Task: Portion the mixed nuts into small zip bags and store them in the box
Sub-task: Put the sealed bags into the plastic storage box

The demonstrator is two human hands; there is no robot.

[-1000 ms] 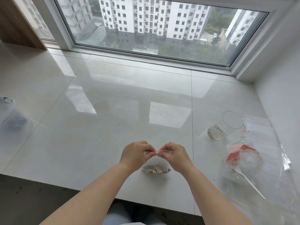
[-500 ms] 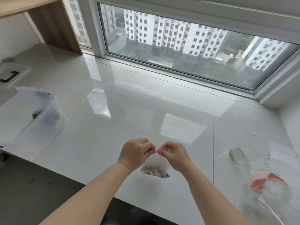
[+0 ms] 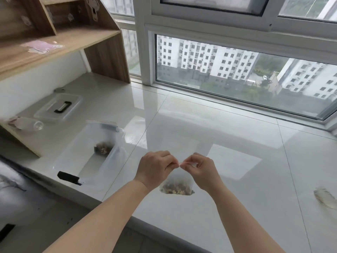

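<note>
- Two hands are seen at lower centre of the frame, the left hand [image 3: 155, 170] and the right hand [image 3: 200, 172], each pinching the top edge of a small zip bag [image 3: 177, 181] between thumb and fingertips, so both are closed on the bag.
- Its strip is held taut between the two pinches, probably so that the seal can be pressed shut along its length; the nuts [image 3: 176, 189] are left hanging in the bottom of the bag, just above the white countertop [image 3: 237, 198].
- At left of centre a clear storage box [image 3: 87, 157] is kept open and near, likely so that filled bags can be dropped in; one dark portion [image 3: 102, 148] is already lying inside, and a larger zip bag [image 3: 107, 125] is draped at its far end.
- Its lid [image 3: 59, 107], with a black handle, is set aside in the upper left, beneath a wooden shelf [image 3: 54, 44].
- Whether the seal is fully closed cannot be told: the strip is hidden between the fingers.
- A clear object [image 3: 326, 198] is cut off at the right edge and cannot be identified.
- A clear cup-like object [image 3: 27, 123] at far left is too blurred to name.
</note>
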